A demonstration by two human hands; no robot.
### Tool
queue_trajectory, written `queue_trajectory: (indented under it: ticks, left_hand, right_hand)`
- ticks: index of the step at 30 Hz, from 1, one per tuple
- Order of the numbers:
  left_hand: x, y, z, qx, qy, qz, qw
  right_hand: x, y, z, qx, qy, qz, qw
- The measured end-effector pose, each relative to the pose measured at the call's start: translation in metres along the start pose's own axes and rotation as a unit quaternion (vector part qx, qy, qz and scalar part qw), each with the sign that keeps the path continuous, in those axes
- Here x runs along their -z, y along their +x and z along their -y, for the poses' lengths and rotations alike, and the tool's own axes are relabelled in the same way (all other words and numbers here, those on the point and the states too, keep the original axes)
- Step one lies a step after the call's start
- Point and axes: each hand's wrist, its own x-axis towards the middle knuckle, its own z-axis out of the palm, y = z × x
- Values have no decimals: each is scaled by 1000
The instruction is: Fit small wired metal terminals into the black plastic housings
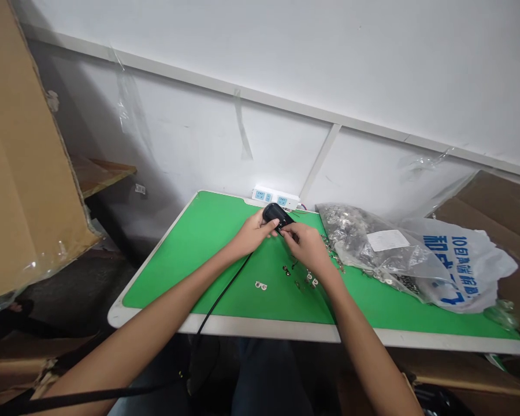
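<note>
My left hand (252, 232) is wrapped around a black rounded cylindrical device (271, 212), held just above the green tabletop. The fingers of my right hand (304, 241) are pinched together against its lower right side. Whatever small thing they may hold is too tiny to make out. A black cable (222, 295) runs from below my left hand over the table's front edge. Small metal pieces (260, 285) lie on the green surface in front of my hands, and several more metal pieces (312, 280) are scattered below my right hand.
A clear plastic bag (351, 228) full of metal parts lies at the right, beside a white bag with blue print (463, 268). A white power strip (275, 197) sits at the green table's (169, 260) back edge. Cardboard boxes (26, 156) stand on both sides.
</note>
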Motion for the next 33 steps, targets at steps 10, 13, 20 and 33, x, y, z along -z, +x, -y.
queue_trajectory:
  ticks: [10,13,20,33]
  left_hand:
    - [1,-1,2,-1,28,-20,999]
    - [2,-2,1,2,46,-27,999]
    - [0,0,-9,62,-44,-34,997]
    - [5,-12,-17,224,-130,119,959]
  right_hand:
    - [-7,0,-2,-10,1,-4,1000]
    - [-7,1,0,-18,34,-5,999]
    - [-7,5,-4,-92,204,4,975]
    - [-4,10,-6,-271,450,11,851]
